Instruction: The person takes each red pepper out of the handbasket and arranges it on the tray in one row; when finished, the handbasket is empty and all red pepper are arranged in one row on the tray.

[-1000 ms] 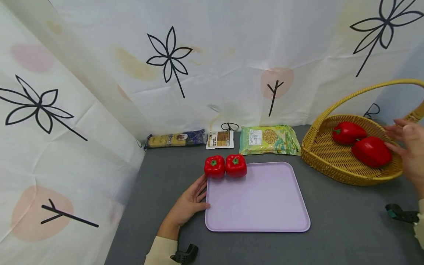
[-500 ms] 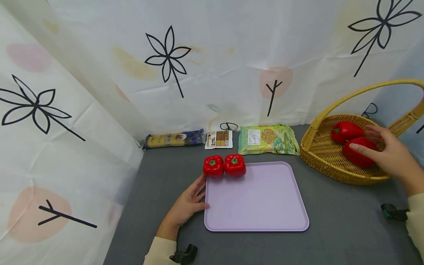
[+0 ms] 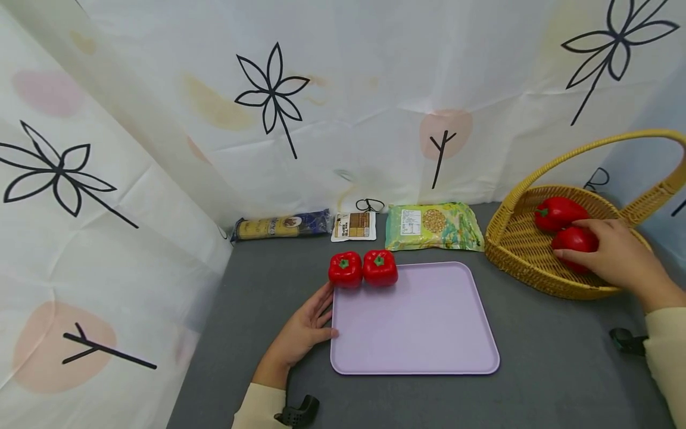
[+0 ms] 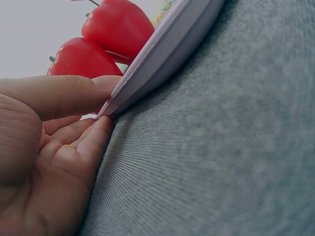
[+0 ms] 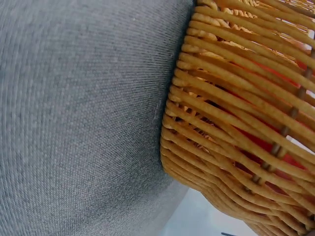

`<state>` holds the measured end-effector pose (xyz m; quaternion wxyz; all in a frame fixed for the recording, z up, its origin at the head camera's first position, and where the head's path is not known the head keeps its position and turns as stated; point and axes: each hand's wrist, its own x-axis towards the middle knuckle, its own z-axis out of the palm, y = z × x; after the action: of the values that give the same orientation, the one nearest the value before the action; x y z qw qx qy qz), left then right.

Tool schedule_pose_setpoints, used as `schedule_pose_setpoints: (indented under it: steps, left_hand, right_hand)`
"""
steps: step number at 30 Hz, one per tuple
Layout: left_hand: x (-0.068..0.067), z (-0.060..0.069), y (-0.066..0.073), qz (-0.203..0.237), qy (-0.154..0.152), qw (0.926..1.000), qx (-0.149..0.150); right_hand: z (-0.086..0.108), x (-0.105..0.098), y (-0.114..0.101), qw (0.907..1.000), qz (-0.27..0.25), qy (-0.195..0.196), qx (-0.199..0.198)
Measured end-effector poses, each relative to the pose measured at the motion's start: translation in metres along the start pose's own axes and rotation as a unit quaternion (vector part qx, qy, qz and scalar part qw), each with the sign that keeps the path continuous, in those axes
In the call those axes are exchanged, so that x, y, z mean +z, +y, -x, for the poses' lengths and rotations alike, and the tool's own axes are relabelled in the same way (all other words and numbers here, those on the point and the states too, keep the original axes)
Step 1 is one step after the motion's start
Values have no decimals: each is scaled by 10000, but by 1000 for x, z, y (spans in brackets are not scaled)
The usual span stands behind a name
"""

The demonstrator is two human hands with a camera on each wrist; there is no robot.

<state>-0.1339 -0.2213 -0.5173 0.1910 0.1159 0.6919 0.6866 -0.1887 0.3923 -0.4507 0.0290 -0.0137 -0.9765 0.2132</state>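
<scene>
My right hand [image 3: 624,253] grips a red bell pepper [image 3: 574,243] inside the yellow wicker basket [image 3: 527,271]; the palm side is hidden. Just behind it in the basket lies a second red bell pepper [image 3: 560,213]. With thumb and fingertips, my left hand [image 3: 302,330] pinches the left rim of a light purple tray [image 3: 415,325], as the left wrist view shows at the tray edge [image 4: 147,64]. Two more red peppers stand side by side at the tray's far left corner, a left one [image 3: 345,270] and a right one [image 3: 380,268]. In the right wrist view the basket's woven wall [image 5: 236,113] conceals the hand.
Along the back wall lie a blue and yellow pasta pack [image 3: 284,225], a small white and brown packet [image 3: 355,226] and a green bag [image 3: 435,227]. The basket's tall handle [image 3: 595,142] arches over its opening. A grey cloth [image 3: 536,369] covers the table.
My right hand has come in from the right edge and reached left into the basket, closing round the nearer pepper. The left hand, tray and the two peppers by it have stayed put.
</scene>
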Motion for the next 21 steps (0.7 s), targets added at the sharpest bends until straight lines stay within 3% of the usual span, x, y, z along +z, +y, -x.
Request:
schedule_pose_setpoints:
  steps: [10,21]
  left_hand:
    - [-1,0,-1,-9,11,10000,-4]
    - [-1,-1,-1,-48,-19,10000,75]
  right_hand:
    - [0,-5,-1,9996,-239,70,-155]
    - [5,-8,-8,9985,-450,317,49]
